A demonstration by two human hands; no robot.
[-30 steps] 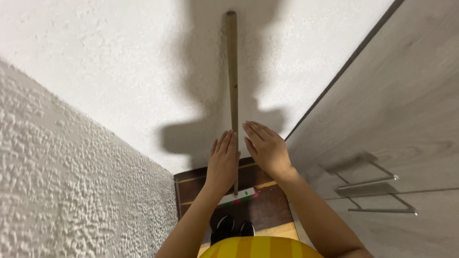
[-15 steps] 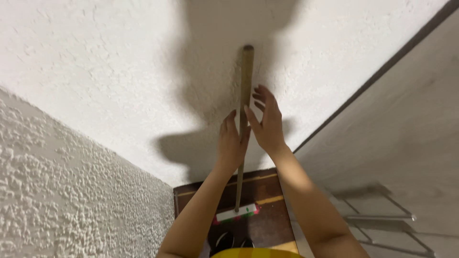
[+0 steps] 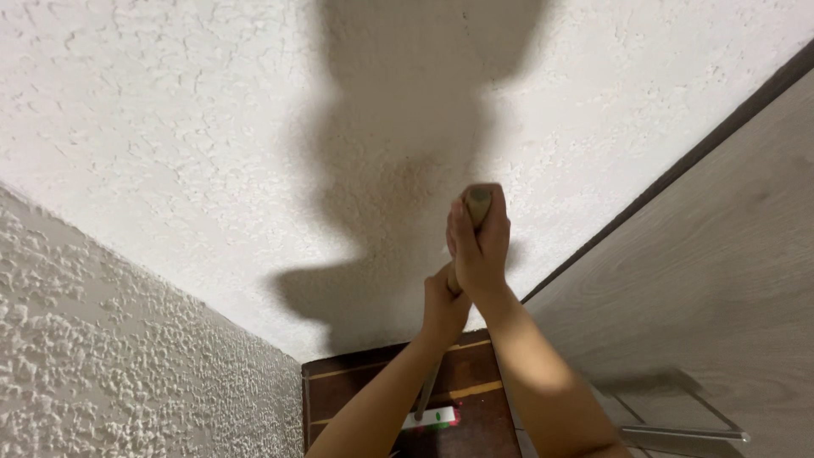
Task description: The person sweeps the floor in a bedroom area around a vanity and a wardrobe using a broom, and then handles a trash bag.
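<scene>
- Now both hands are wrapped on the wooden pole (image 3: 475, 222), stacked: right hand (image 3: 480, 246) on top, curled round the pole's upper end, left hand (image 3: 443, 301) just below it, fist closed on the shaft.
- Change from a second ago: palms were then pressed flat on either side of the pole, low down near the floor end; half a second ago they had climbed partway; now they sit at the very top, gripping instead of flat. The pole's tip, once sticking out well beyond the fingers, is nearly covered.
- Read: the hands have run out of pole, so the climb up the shaft looks finished.
- Pole location: upright-ish, running from the hands at centre frame down toward 6 o'clock, its lower end on the dark wooden floor (image 3: 475, 407) near a small white-and-green object (image 3: 430, 418).
- Surroundings: rough white wall (image 3: 170, 170) at 9 to 12 o'clock, grey wood-grain door (image 3: 729, 271) at 3 o'clock with a metal handle (image 3: 678, 432) at 4 o'clock.
- Containers: none visible.
</scene>
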